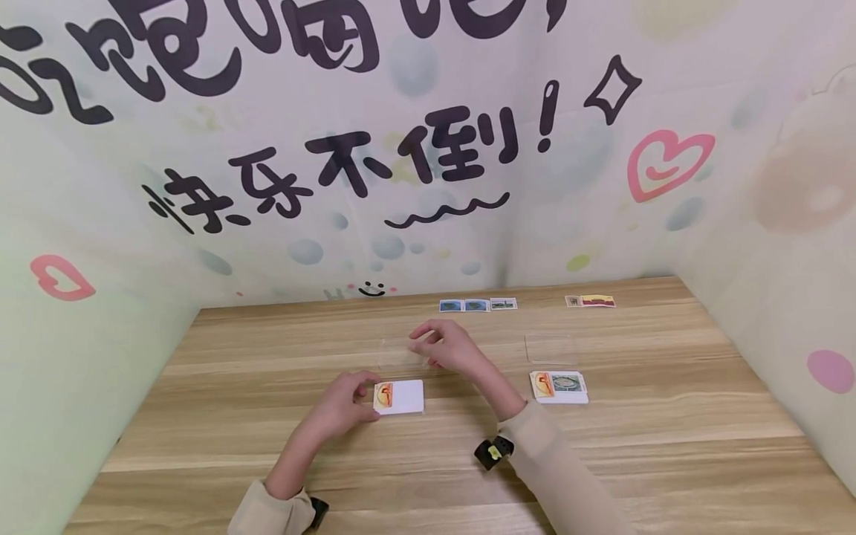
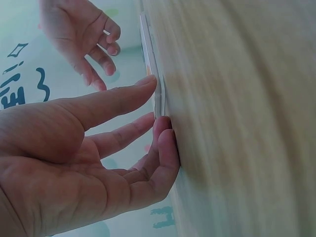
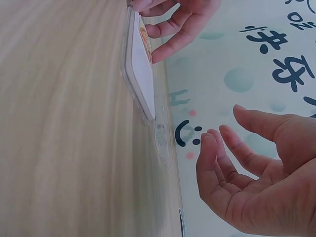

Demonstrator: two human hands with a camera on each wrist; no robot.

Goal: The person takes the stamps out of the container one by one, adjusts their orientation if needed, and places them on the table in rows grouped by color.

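Note:
In the head view my left hand holds a small stack of white cards by its left end, thumb at the near corner and a finger at the far one. An orange-and-yellow stamp lies on the left part of the top card. The left wrist view shows the thumb and fingertips at the edge of the stack, low against the wood. Just beyond the stack, my right hand hovers with loosely bent fingers and nothing between them. It overlaps a clear plastic sleeve lying on the table.
Right of my hands lies another card stack bearing two stamps, with a second clear sleeve behind it. Along the back of the wooden table lie a row of blue and green stamps and a red-yellow stamp. Printed cloth walls surround the table.

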